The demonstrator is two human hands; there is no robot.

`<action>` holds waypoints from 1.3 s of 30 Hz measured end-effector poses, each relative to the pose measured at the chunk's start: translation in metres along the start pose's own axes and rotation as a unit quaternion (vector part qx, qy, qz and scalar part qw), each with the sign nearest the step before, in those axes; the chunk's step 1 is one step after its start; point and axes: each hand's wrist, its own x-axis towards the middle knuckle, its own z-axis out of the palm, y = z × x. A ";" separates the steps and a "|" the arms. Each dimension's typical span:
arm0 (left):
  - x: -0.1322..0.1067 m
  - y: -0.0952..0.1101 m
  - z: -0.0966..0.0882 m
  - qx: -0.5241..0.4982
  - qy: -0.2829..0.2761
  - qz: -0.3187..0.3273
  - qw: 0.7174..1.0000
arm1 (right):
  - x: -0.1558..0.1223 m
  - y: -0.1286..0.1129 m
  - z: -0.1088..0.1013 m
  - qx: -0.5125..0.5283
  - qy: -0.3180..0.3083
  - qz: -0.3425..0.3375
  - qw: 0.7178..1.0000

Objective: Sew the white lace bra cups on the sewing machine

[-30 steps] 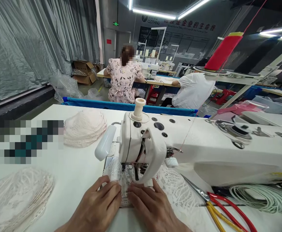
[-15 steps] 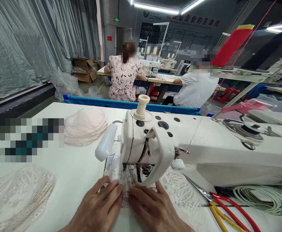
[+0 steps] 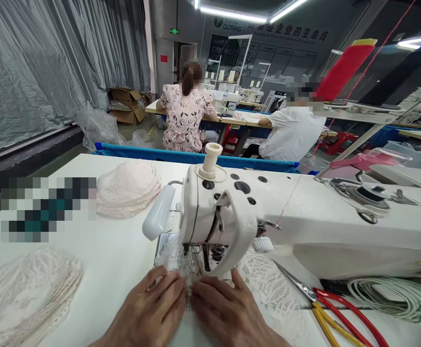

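A white lace piece (image 3: 171, 255) lies under the presser foot of a white sewing machine (image 3: 210, 207). My left hand (image 3: 152, 301) is on its left part, fingers bent and close together, with the fingertips pressing the lace. On the other side my right hand (image 3: 228, 303) holds the lace down in front of the needle area, its fingers curled together and thumb side near the machine's guard. The two hands are a narrow gap apart. More lace (image 3: 268, 279) spreads out to the right of my right hand. The fingertips are partly hidden by the fabric and machine.
Stacked lace pieces (image 3: 127, 190) and a second lace pile (image 3: 26, 294) lie on the left of the white table (image 3: 112, 255). Scissors with red and yellow handles (image 3: 319, 296) and coiled pale cord (image 3: 394, 294) are at right. Two people sit at another table beyond.
The lace between my hands has slid slightly forward under the presser foot. Both hands stay in nearly the same place.
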 end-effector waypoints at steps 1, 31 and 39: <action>0.001 0.000 0.000 0.000 -0.003 -0.001 1.000 | 0.001 0.000 0.000 -0.002 0.002 0.001 1.000; -0.003 -0.017 0.015 0.025 -0.044 -0.051 0.997 | -0.005 0.012 0.009 -0.043 -0.024 0.039 0.998; 0.001 -0.016 0.011 0.016 -0.026 -0.059 0.998 | -0.007 0.013 0.015 -0.050 0.006 0.065 0.997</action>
